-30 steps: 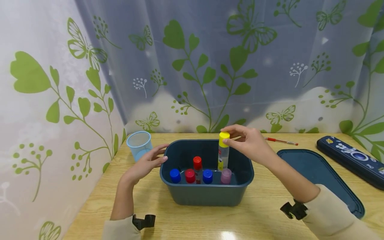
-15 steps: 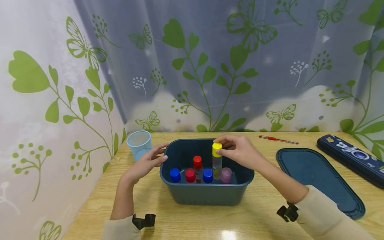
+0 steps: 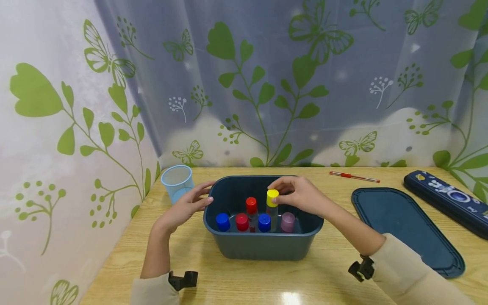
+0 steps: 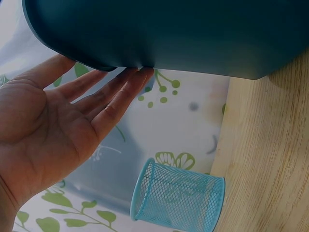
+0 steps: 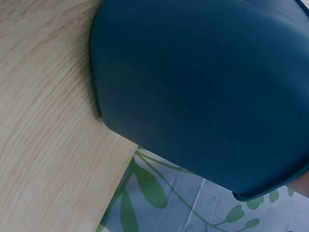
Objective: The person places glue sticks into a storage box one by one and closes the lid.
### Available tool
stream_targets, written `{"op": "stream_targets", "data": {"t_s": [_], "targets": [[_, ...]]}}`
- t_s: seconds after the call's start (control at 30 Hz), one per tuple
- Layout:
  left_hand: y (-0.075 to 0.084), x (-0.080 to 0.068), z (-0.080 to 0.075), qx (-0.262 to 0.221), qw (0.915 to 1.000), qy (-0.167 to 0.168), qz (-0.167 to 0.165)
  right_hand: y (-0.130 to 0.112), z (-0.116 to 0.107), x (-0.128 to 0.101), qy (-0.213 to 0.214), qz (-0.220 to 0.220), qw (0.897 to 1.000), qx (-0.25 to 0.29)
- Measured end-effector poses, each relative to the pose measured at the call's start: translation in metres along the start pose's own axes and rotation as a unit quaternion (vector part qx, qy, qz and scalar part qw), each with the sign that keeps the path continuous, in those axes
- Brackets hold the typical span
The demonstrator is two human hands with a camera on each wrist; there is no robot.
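Note:
A dark teal plastic bin (image 3: 263,248) stands on the table and holds several capped tubes. In the head view, my right hand (image 3: 301,195) reaches over the bin's right side. Its thumb and fingers pinch the yellow cap of an upright clear tube (image 3: 272,198), whose lower part is behind a blue cap (image 3: 264,222). My left hand (image 3: 189,206) touches the bin's left rim and outer wall with extended fingers (image 4: 113,104). A taller red-capped tube (image 3: 251,206) stands among the others. In the right wrist view the bin hides nearly all of the right hand.
A light blue mesh pen cup (image 3: 177,182) stands left of the bin. On the right lie a dark teal lid (image 3: 404,228), a red pen (image 3: 354,176) and a navy pencil case (image 3: 450,203). A patterned curtain (image 3: 267,84) hangs behind the table.
My right hand has moved left and down, lowering the yellow-capped tube deeper into the bin behind the front row. The left hand has stayed at the bin's left rim.

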State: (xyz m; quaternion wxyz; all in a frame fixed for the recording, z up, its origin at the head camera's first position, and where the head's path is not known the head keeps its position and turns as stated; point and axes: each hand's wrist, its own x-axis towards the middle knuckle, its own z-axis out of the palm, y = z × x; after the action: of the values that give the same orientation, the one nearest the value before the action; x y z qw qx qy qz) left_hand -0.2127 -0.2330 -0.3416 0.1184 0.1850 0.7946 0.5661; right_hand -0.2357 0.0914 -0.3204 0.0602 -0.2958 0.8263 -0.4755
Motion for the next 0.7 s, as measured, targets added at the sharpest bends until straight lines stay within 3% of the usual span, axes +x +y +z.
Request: {"op": "stream_targets", "data": {"t_s": [0.33, 0.7], "targets": [[0.0019, -0.0016, 0.001, -0.002, 1.0, 0.004, -0.002, 0.0017, -0.0021, 0.0028, -0.057, 0.047, 0.997, 0.017], [0.0018, -0.0018, 0.0014, -0.001, 1.0, 0.004, -0.002, 0.0011, -0.0018, 0.0025, -0.079, 0.054, 0.995, 0.01]]}}
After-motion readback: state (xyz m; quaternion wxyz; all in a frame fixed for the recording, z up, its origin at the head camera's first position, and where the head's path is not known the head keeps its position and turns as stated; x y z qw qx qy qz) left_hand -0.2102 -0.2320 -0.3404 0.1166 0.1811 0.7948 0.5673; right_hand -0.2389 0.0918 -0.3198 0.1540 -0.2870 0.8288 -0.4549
